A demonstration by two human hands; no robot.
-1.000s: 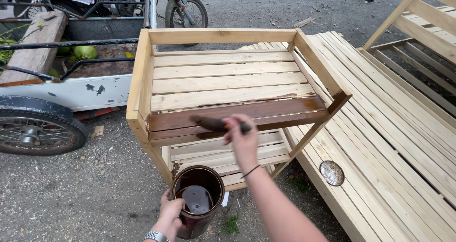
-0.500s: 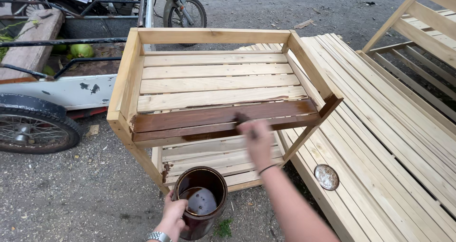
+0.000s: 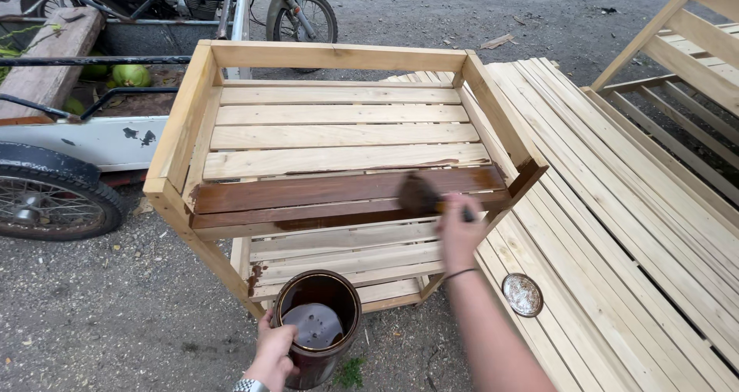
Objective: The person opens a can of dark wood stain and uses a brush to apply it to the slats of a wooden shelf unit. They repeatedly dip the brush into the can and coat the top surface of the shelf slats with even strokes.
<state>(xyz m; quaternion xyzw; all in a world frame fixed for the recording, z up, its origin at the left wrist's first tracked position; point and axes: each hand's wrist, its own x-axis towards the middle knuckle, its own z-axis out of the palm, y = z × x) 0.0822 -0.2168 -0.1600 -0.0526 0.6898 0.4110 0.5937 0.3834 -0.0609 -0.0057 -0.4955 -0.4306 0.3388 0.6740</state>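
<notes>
A pale wooden slatted rack (image 3: 331, 119) stands on the gravel in front of me. Its nearest top slat (image 3: 308, 192) is stained dark brown. My right hand (image 3: 459, 234) grips a paintbrush (image 3: 422, 194) whose dark bristles rest on the right part of that stained slat. My left hand (image 3: 273, 353) holds a brown can of stain (image 3: 317, 323) low in front of the rack's lower shelf. The can is open and shows a pale disc inside.
Bare wooden slatted panels (image 3: 616, 230) lie to the right, with a round can lid (image 3: 523, 294) on them. Another wooden frame (image 3: 685, 46) stands at the far right. A cart with a spoked wheel (image 3: 46, 200) and a motorbike wheel (image 3: 306, 16) are at the left and back.
My right hand has drawn the brush to the right along the stained slat, from near its middle to its right end. The can has stayed low in my left hand.
</notes>
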